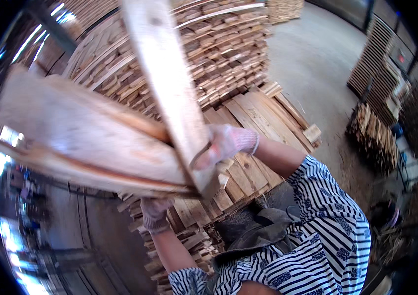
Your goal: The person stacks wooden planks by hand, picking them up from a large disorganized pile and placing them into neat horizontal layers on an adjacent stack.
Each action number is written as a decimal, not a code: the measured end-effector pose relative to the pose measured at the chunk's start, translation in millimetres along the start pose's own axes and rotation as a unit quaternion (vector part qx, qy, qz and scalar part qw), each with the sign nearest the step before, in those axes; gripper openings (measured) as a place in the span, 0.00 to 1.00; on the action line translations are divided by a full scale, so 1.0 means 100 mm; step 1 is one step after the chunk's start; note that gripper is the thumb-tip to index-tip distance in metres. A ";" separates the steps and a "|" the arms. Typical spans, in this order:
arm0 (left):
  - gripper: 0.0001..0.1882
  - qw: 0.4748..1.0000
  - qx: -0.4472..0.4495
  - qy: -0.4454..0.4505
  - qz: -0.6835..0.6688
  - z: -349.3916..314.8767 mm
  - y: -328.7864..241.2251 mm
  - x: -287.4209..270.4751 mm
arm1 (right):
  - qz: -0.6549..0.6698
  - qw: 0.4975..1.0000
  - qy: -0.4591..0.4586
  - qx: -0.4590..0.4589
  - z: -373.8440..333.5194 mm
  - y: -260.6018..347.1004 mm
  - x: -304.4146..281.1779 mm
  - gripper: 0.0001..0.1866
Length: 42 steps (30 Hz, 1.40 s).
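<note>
My right hand (226,143), in a pale knit glove, is closed around the lower end of a narrow wooden plank (162,59) that stands up steeply. Next to it, wide rough boards (86,132) slant up to the left, blurred by motion, their near ends against the plank's foot. My left hand (155,214), also gloved, holds these boards from below; most of its fingers are hidden under them. Beneath both hands lies a stack topped with flat boards (248,167), laid side by side.
Ahead rises a tall layered stack of lumber (228,59). Concrete floor (312,64) runs along the right. Farther right are a bundle of thin sticks (373,137) and a leaning slatted stack (373,64). Rail-like lines cross the floor (86,221) at left.
</note>
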<state>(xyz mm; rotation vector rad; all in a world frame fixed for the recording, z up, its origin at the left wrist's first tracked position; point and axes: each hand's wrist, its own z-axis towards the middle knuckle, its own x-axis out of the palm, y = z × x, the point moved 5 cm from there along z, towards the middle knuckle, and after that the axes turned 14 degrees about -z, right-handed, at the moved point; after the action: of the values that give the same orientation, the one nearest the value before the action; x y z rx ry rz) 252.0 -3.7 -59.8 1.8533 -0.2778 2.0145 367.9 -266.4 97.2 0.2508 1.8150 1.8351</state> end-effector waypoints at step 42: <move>0.60 0.736 0.360 -0.210 0.534 1.62 -0.53 -0.32 | -0.028 0.984 -0.146 0.101 0.60 -1.95 -0.57 0.70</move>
<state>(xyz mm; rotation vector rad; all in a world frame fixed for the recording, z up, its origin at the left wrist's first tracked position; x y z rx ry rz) 423.0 -25.5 -79.7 3.1593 -1.0071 2.5585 492.8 -253.6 -73.6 0.5104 1.7789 1.4866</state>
